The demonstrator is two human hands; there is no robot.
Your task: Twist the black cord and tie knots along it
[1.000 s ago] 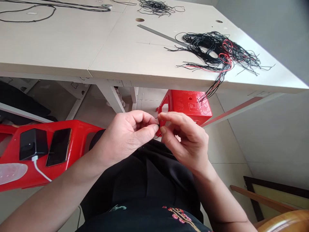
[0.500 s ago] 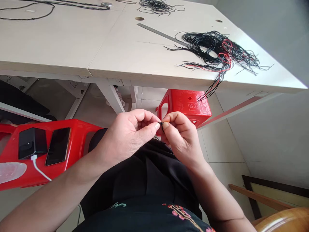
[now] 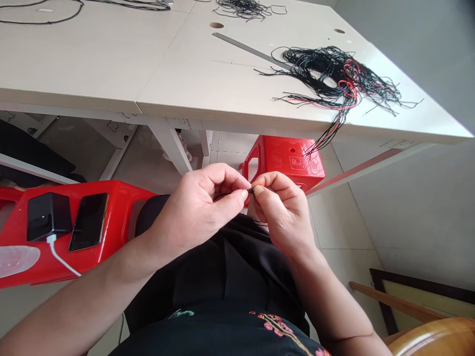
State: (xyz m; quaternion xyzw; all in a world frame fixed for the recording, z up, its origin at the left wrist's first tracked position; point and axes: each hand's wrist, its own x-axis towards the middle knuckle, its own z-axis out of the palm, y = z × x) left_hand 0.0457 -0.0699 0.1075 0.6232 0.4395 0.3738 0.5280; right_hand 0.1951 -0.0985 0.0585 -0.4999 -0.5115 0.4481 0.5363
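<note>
Between my fingertips, above my lap, is a small piece of black cord [image 3: 252, 191], mostly covered by the fingers. My left hand [image 3: 211, 198] pinches it from the left with thumb and forefinger. From the right, my right hand [image 3: 280, 205] pinches the same cord, thumb on top, its fingertips almost touching the left ones. Thin black ends show below the hands against the dark clothing. On the table beyond lies a tangled bundle of black cords [image 3: 315, 59] with a few red strands, some ends hanging over the front edge.
A metal ruler [image 3: 248, 49] lies partly under the bundle on the table [image 3: 111, 64]. More black cords [image 3: 241, 9] lie farther back. One red stool [image 3: 289, 158] stands below the table; another red stool [image 3: 122, 198] at left holds a phone [image 3: 89, 221] and a black box with a white cable [image 3: 49, 215].
Both hands have shifted slightly to the right, still pinching the black cord. A little more of it shows between the fingertips. The view has tilted down slightly.
</note>
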